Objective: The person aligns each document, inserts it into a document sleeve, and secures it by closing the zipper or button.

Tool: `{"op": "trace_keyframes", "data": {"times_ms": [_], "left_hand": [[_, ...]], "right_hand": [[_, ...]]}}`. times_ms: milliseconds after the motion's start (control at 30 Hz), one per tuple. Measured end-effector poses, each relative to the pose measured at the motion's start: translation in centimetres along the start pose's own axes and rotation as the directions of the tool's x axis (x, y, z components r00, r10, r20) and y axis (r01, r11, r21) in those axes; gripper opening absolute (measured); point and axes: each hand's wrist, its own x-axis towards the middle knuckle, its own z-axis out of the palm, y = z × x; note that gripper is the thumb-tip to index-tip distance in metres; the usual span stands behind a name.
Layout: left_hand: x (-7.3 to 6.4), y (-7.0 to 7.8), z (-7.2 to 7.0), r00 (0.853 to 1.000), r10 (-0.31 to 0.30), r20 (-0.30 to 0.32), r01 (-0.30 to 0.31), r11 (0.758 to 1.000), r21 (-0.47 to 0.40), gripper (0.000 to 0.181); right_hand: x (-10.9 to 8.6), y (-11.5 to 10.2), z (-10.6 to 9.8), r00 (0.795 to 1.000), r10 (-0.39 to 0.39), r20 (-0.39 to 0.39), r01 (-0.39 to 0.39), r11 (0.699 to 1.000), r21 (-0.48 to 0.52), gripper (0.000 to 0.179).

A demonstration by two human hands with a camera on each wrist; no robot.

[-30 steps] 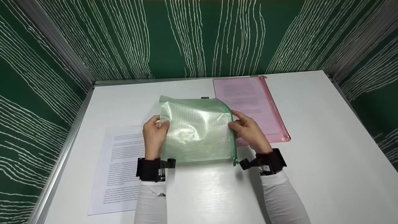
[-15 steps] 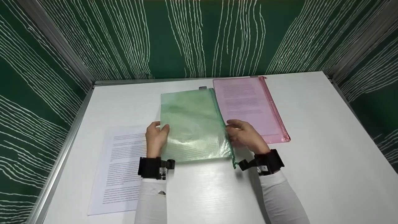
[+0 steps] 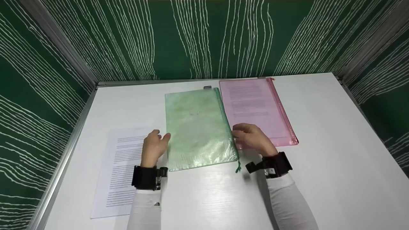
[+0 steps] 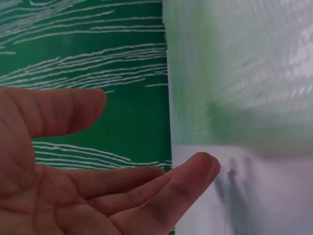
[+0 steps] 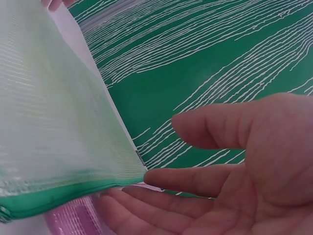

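Note:
A translucent green zip pouch (image 3: 198, 127) lies in the middle of the white table, its green zipper edge on the right with a small cord pull at the near corner. Just off its left edge is my left hand (image 3: 154, 147), thumb and fingers apart and holding nothing. My right hand (image 3: 254, 137) is at the zipper edge, fingertips right at it. In the right wrist view, the thumb stands away from the fingers, which extend toward the zipper (image 5: 73, 193). The left wrist view shows the left palm (image 4: 39, 196) with bare space between thumb and fingers.
A pink zip pouch (image 3: 249, 95) with a printed sheet inside lies at the back right, partly beside the green one. At the left, a stack of printed paper (image 3: 118, 179) lies under the left forearm. Green walls with white lines surround the table (image 3: 335, 179).
The green pouch has gone from being held up and bent to lying flat. My left hand has let go and drawn left; the right hand has loosened from the zipper edge.

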Motion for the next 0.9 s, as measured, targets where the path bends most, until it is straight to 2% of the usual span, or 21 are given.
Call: {"op": "trace_keyframes", "data": {"times_ms": [100,233,333,433,567,700,767,900], "left_hand": [[-0.9,-0.4,-1.9,1.000,0.029,-0.007,-0.029,0.998,0.059,0.057],[-2.1,-1.3,-4.6,0.999,0.040,0.002,-0.040,0.992,0.117,0.058],[-2.8,-2.5,-6.3,1.000,0.021,0.009,-0.022,0.988,0.152,0.060],[-3.2,-4.1,-7.5,1.000,-0.008,-0.011,0.010,0.981,0.192,0.063],[-3.5,-6.3,-8.1,0.998,-0.033,-0.053,0.046,0.963,0.266,0.067],[-3.3,-8.0,-8.0,0.993,-0.066,-0.095,0.093,0.947,0.308,0.069],[-3.1,-8.7,-7.8,0.989,-0.096,-0.108,0.126,0.940,0.317,0.069],[-2.8,-9.6,-7.4,0.979,-0.163,-0.126,0.197,0.922,0.333,0.068]], "right_hand": [[0.0,-0.5,0.2,1.000,-0.003,-0.014,0.003,1.000,-0.031,0.049],[0.1,-1.3,1.0,0.996,-0.089,-0.021,0.085,0.983,-0.163,0.042],[0.3,-2.2,2.3,0.988,-0.155,0.007,0.152,0.960,-0.234,0.037],[0.6,-3.0,4.1,0.982,-0.178,0.063,0.189,0.950,-0.247,0.036],[1.2,-3.7,7.0,0.973,-0.199,0.119,0.224,0.940,-0.258,0.036],[1.8,-3.7,10.1,0.963,-0.211,0.169,0.246,0.943,-0.225,0.037],[2.1,-3.6,11.6,0.955,-0.211,0.211,0.248,0.954,-0.169,0.039],[2.4,-3.2,14.4,0.938,-0.170,0.301,0.183,0.983,-0.015,0.048]]}}
